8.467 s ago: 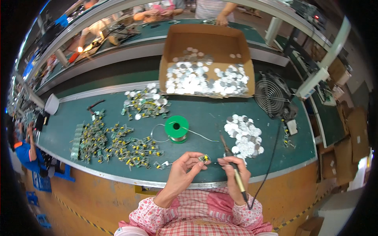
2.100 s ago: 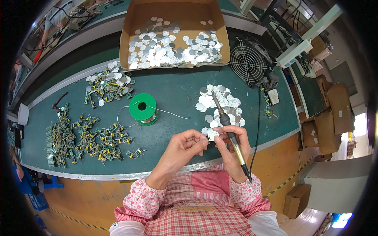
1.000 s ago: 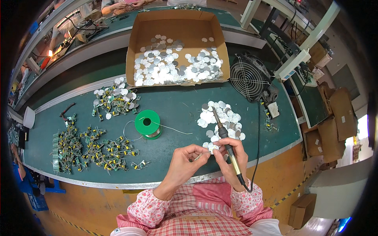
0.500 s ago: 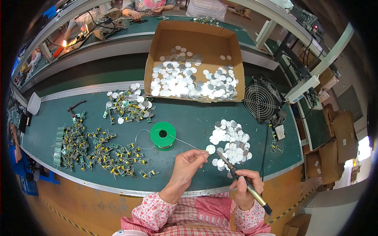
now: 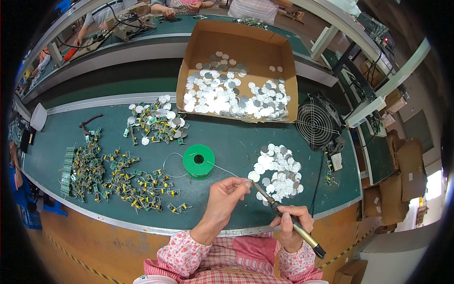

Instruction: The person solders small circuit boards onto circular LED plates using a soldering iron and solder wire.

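Note:
My left hand (image 5: 221, 201) pinches the solder wire (image 5: 222, 168) between thumb and fingertips. That wire runs back to a green spool (image 5: 190, 165) standing on the bench to the left. Beside the fingertips is a round silvery disc (image 5: 254, 176); whether the fingers also touch it, I cannot tell. In my right hand (image 5: 293, 227) is a soldering iron (image 5: 307, 236), gripped like a pen and slanting up to the left. Its tip is at the left fingertips, close to the wire's end and the disc's lower edge. A pile of similar discs (image 5: 283, 182) lies just right of the tip.
An open cardboard box (image 5: 236, 40) of loose discs stands at the back. Small green-and-yellow circuit boards (image 5: 142, 189) lie in heaps at left; another heap (image 5: 158, 123) has discs among it. A black fan (image 5: 319, 122) stands at right. People work at the far bench.
The soldering iron's tip has moved left, from beside the disc pile to the left fingertips. My left hand keeps its pinch on the wire. The whole view has shifted slightly.

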A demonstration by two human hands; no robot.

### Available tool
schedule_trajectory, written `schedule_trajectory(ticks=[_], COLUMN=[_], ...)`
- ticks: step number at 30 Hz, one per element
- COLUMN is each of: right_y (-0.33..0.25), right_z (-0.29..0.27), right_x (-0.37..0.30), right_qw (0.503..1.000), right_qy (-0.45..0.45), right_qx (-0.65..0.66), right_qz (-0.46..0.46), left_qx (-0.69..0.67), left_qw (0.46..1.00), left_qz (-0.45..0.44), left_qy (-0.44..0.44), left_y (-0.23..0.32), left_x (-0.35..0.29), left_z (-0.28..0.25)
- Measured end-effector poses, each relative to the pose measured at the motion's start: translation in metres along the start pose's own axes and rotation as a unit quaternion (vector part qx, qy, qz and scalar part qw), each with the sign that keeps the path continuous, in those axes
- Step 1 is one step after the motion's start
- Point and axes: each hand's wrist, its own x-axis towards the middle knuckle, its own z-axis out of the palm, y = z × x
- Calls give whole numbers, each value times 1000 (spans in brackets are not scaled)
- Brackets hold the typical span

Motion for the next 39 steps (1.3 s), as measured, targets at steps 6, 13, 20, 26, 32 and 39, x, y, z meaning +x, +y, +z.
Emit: schedule_trajectory(ticks=[6,13,20,26,32,39], right_y=[1,8,10,9,27,39], right_z=[2,5,1,-2,-15,-13], right_x=[-1,-5,-15,-25,-38,-39], right_qw=[1000,982,994,984,969,974], right_qy=[-6,-44,91,178,233,209], right_qx=[-5,-114,-18,-1,23,9], right_qz=[-15,-145,-53,15,74,85], left_qx=[-11,3,10,249,480,429], left_qw=[1000,1000,1000,964,759,837], left_qz=[-2,-5,-9,73,420,339], left_qy=[5,11,6,-51,132,-16], left_y=[1,-3,-5,0,103,187], left_x=[-2,0,-3,-39,-31,-64], left_z=[1,-1,0,4,-31,-8])
